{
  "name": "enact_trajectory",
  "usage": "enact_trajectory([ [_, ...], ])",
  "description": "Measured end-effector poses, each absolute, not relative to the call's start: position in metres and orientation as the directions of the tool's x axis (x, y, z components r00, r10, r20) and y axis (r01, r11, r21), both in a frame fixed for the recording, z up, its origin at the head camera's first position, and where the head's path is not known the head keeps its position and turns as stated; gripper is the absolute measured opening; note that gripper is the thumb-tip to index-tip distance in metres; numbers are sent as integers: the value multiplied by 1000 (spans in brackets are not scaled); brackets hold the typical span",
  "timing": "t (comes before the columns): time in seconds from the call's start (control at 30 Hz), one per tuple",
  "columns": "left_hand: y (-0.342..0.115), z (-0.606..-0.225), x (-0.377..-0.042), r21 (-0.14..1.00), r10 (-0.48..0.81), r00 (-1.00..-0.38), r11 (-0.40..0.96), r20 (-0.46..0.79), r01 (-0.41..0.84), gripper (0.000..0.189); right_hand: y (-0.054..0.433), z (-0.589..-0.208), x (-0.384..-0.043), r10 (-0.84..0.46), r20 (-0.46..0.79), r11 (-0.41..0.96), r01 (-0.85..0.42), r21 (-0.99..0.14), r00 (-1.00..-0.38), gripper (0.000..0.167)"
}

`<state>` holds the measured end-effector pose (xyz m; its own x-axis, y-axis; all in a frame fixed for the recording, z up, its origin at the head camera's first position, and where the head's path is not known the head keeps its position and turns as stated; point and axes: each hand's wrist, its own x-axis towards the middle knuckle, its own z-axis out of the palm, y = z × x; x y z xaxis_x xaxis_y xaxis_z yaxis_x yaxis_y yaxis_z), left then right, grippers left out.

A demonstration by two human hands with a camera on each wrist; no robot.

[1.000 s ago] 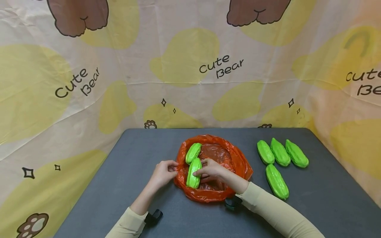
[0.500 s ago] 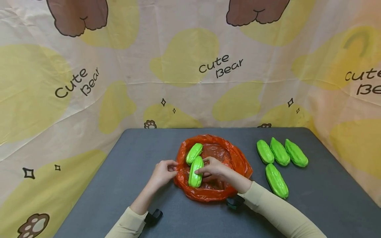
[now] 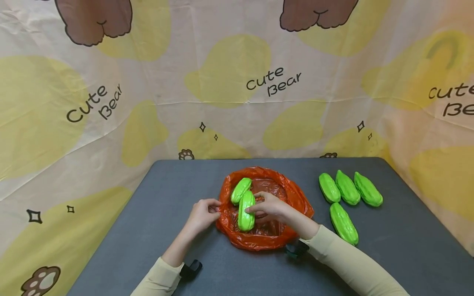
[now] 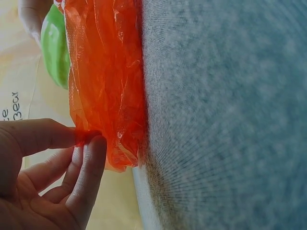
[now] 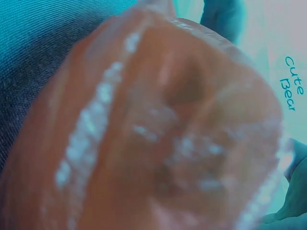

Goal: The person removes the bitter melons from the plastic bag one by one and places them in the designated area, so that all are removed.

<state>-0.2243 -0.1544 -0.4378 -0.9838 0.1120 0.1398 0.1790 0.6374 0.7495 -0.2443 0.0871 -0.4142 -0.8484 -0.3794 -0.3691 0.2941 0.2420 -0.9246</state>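
Left hand [image 3: 201, 216]: we find thumb and finger pinched on the rim of the orange bag [image 3: 301, 201].
Bag: open-mouthed on the grey table [image 3: 177, 176]; its film blocks most of the right wrist view.
Far gourd [image 3: 240, 190]: inside the bag, at left.
Held gourd [image 3: 246, 213]: at the bag's mouth; we cannot tell whether it touches the bottom.
Right hand [image 3: 269, 206]: clamped on the held gourd.
Outer gourds [image 3: 347, 188]: four, right of the bag, the nearest beside the right sleeve [image 3: 352, 259].
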Motion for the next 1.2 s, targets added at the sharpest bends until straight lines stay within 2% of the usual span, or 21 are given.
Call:
enact_trajectory([
  [1.2, -151, -438, -226, 761, 118, -985, 625, 126, 172, 19, 129, -383, -238, -381, -316, 202, 256, -945, -869, 76],
])
